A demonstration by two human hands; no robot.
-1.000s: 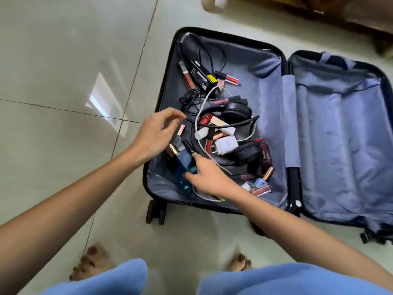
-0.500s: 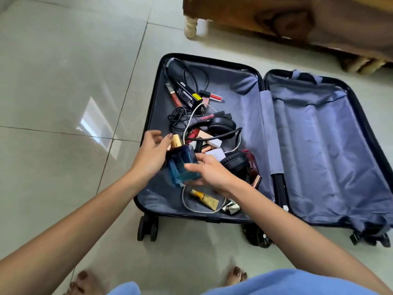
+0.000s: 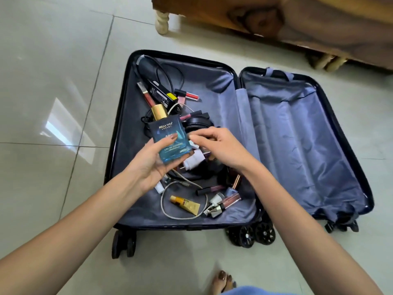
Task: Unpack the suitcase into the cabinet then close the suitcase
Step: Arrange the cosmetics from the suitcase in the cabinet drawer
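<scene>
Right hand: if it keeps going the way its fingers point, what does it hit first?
Probably the perfume bottle held in the left hand; the right hand points left at its edge. Depth is unclear.

A single head-worn wide-angle camera looks steeply down and forward from above the person's own forearms. The left hand (image 3: 152, 161) and right hand (image 3: 219, 149) sit near frame centre, close below the lens. Beyond the fingertips lies the open suitcase (image 3: 240, 133); past it, wooden furniture (image 3: 276, 20) crosses the top edge.
</scene>
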